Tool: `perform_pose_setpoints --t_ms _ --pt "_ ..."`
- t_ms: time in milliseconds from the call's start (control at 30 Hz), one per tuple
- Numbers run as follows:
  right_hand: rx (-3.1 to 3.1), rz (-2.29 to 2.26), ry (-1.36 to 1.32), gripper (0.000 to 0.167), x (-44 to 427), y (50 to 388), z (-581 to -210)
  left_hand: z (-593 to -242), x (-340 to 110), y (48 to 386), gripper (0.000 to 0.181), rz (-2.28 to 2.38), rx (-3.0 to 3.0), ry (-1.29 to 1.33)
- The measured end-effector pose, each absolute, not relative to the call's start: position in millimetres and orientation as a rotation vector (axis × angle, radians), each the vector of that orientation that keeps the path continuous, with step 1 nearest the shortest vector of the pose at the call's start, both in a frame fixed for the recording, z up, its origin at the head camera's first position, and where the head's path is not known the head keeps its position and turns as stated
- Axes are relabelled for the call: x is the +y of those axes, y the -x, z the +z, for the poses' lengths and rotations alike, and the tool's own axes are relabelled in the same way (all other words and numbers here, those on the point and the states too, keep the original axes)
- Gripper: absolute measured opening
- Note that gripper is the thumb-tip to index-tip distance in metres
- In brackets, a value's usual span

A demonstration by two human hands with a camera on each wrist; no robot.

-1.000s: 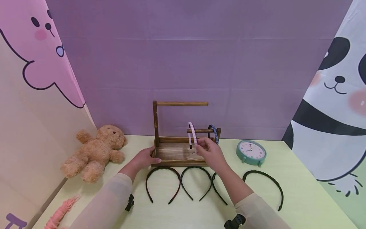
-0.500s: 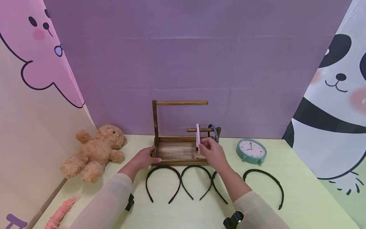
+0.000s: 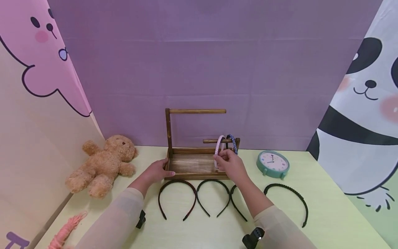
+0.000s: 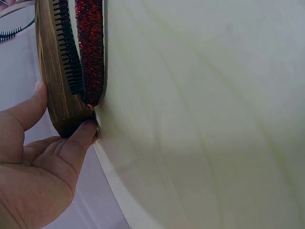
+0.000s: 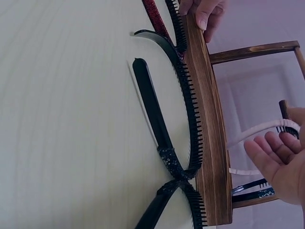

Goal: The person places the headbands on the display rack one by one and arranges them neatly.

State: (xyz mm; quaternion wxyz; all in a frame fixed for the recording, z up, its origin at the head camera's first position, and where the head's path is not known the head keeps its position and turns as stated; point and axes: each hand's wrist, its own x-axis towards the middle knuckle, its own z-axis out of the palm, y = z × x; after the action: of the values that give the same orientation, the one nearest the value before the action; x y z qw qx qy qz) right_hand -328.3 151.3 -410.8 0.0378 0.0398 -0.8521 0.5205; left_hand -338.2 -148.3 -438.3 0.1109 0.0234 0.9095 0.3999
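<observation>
A brown wooden rack (image 3: 197,176) with a shallow tray, a tall bar and a short lower bar stands at the table's back. My left hand (image 3: 156,172) grips its left end, thumb on one side and fingers on the other in the left wrist view. My right hand (image 3: 232,166) pinches a pale pink headband (image 3: 218,145) looped over the lower bar. In the right wrist view the pink headband (image 5: 259,126) passes behind my fingers; the thumb is hidden there. A glittery blue headband (image 3: 234,147) hangs on the same bar, nearer its post.
Several dark toothed headbands lie in a row before the rack, among them a red-glitter one (image 4: 90,47) and a black one (image 3: 288,187). A teal clock (image 3: 273,165) stands right, a teddy bear (image 3: 107,166) left, and pink cord (image 3: 66,231) lies front left.
My right hand has moved the pink headband rightward along the lower bar, closer to the blue one, and turned it slightly. My left hand has stayed on the rack.
</observation>
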Motion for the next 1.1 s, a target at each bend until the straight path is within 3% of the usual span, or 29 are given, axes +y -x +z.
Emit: perform_pose_setpoints --t_ms 433,733,1100 --pt "-2.79 1.163 -0.003 0.044 147.0 335.2 -409.8 -438.9 -148.6 338.2 0.079 1.184 2.67 -0.077" --pt "-2.761 1.24 -0.062 0.026 142.9 336.6 -407.9 -440.7 -148.2 339.1 0.079 1.199 2.665 -0.07" --pt "-2.823 1.128 -0.082 0.029 145.6 335.7 -403.2 -440.3 -150.6 339.4 0.078 1.182 2.682 -0.09"
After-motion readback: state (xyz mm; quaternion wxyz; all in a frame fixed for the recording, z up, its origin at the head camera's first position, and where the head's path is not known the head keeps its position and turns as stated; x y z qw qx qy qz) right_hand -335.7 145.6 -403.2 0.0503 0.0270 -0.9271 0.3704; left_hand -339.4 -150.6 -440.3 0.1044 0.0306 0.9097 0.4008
